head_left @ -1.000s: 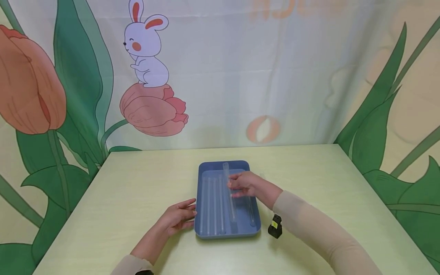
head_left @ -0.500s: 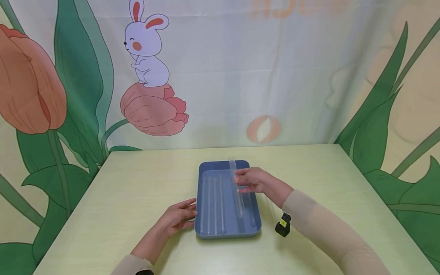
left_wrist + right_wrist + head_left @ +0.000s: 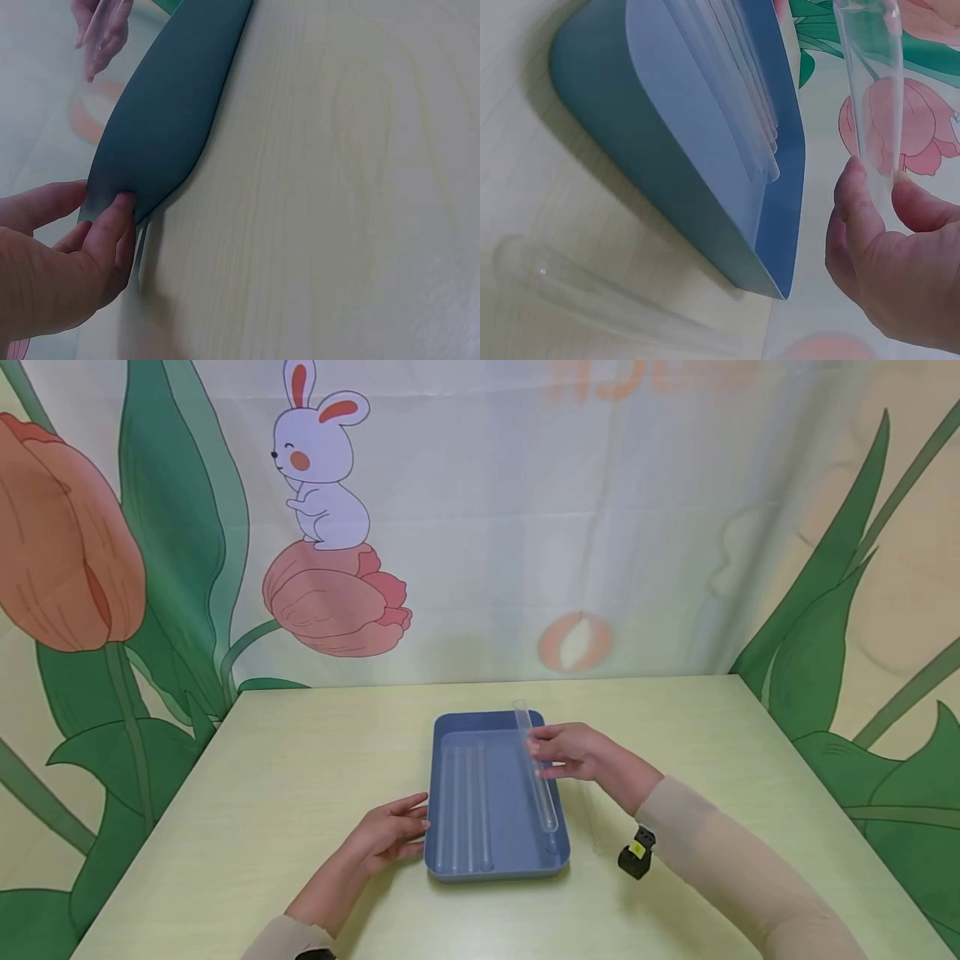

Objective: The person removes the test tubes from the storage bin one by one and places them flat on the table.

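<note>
My right hand (image 3: 573, 752) pinches a clear test tube (image 3: 543, 797) between thumb and fingers, above the right side of a blue tray (image 3: 517, 852). The tube slants, its far end past the tray's back edge. In the right wrist view, the gripped test tube (image 3: 874, 90) rises from the fingertips. Several similar tubes (image 3: 470, 810) lie side by side in the tray's left half. Another rounded tube end (image 3: 552, 844) shows by its right wall. My left hand (image 3: 390, 835) rests its fingers against the tray's outer left wall, as the left wrist view also shows.
A further clear tube (image 3: 615, 300) lies on the pale wooden table (image 3: 322, 760) to the right of the tray. A printed curtain (image 3: 480, 527) with a rabbit and tulips hangs behind the table. A black wrist camera (image 3: 636, 856) hangs by the right sleeve.
My right hand has carried the test tube rightward and slightly back, from the tray's middle to over its right wall. The left hand and the tray have stayed in place.
</note>
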Action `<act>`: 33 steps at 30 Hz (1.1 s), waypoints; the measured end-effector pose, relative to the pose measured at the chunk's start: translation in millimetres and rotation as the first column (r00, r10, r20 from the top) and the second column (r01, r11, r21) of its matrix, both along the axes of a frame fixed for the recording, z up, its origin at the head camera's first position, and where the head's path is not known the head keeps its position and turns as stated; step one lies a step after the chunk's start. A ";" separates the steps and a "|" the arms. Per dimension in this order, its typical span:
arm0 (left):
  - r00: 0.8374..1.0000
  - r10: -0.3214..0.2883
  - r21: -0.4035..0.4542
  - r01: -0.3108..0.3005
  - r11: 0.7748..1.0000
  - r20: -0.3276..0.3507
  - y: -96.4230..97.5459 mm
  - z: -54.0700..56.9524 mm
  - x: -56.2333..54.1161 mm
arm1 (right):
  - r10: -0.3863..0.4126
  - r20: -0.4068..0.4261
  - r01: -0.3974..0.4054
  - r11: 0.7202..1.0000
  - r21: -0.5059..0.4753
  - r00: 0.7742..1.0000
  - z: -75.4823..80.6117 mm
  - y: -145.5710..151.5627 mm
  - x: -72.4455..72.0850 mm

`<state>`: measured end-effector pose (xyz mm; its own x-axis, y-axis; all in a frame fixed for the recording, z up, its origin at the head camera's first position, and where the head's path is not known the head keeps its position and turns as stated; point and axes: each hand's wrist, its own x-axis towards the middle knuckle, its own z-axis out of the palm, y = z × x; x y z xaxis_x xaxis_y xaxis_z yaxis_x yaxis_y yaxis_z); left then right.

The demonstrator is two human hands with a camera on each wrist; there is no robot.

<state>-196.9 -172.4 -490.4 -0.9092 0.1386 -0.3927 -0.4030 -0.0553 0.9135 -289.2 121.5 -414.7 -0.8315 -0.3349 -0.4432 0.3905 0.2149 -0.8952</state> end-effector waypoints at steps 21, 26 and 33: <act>1.000 0.002 0.011 -0.002 1.000 0.001 -0.4 0.8 -0.2 | -0.030 -0.022 0.029 1.000 -0.010 0.999 1.5 42.7 2.0; 1.000 -0.010 0.018 0.010 1.000 -0.009 -1.3 -0.8 -0.8 | -0.046 -0.025 0.046 0.999 -0.008 0.999 -2.7 55.6 2.5; 1.000 -0.015 0.023 0.015 1.000 -0.011 -0.3 -0.4 0.3 | -0.072 -0.021 0.072 0.997 0.030 0.997 -12.2 71.3 0.7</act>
